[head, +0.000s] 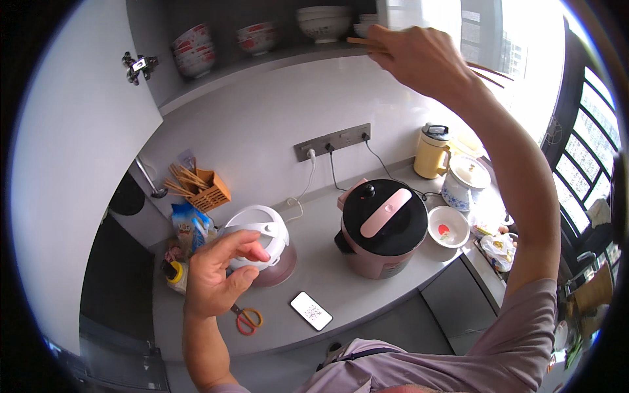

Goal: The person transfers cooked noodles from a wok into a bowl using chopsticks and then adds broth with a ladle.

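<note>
My right hand (422, 59) is raised at the edge of the upper shelf, closed around wooden chopsticks (361, 41). Their thin ends stick out past the wrist towards the window. Just beyond that hand are stacked small bowls (366, 24), partly hidden by it. My left hand (218, 275) hovers over the left side of the counter, fingers curved and thumb apart, with nothing seen in it. Behind it stands a small white-lidded electric cooker (282, 267), partly covered by the fingers. Red-and-orange-handled scissors (249, 322) lie below that hand.
A pink-and-black electric pressure cooker (385, 260) stands mid-counter, near a phone (311, 311) and a white bowl (448, 227). A chopstick holder (211, 194) hangs on the wall. At the left, a cabinet door (83, 147) stands open; a yellow jug (430, 156) is at the back.
</note>
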Demonstrator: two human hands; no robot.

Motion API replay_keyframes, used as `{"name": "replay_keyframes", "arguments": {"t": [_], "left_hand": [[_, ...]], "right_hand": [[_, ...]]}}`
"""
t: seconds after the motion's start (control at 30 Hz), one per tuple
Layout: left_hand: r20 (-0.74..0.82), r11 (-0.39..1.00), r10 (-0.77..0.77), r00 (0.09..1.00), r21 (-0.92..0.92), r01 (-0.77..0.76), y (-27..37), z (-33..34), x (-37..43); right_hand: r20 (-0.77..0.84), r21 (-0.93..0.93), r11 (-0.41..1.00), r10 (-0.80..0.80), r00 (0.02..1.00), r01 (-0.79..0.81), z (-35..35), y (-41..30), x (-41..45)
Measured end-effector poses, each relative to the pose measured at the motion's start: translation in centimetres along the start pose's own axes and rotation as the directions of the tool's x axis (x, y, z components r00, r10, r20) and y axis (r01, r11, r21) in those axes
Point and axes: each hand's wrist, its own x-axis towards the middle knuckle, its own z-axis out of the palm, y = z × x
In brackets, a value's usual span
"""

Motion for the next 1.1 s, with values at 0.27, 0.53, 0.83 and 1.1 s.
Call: {"name": "replay_keyframes", "arguments": {"t": [0.27, 0.53, 0.83, 1.1], "left_hand": [[-0.065, 0.975, 0.137, 0.988, 0.183, -0.123, -0.9, 1.6, 9.1], [-0.193, 0.848, 0.278, 0.941, 0.509, -0.146, 3.5, 5.0, 25.4], [-0.092, 0.464, 0.425, 0.901, 0.876, -0.129, -0.4, 7.2, 45.2], [-0.032, 0.081, 0.22, 0.975, 0.997, 0.014, -4.6, 6.8, 58.5]], "right_hand": [[-0.233, 0.212, 0.976, 0.008, 0.972, 0.043, -3.6, 10.1, -10.2], [-0.309, 0.374, 0.917, 0.262, 0.914, -0.137, -2.5, 20.1, -16.6], [-0.317, 0.198, 0.968, 0.21, 0.925, -0.152, -0.1, 30.5, -20.8], [-0.337, 0.191, 0.972, 0.198, 0.921, -0.14, 0.5, 31.7, -20.8]]}}
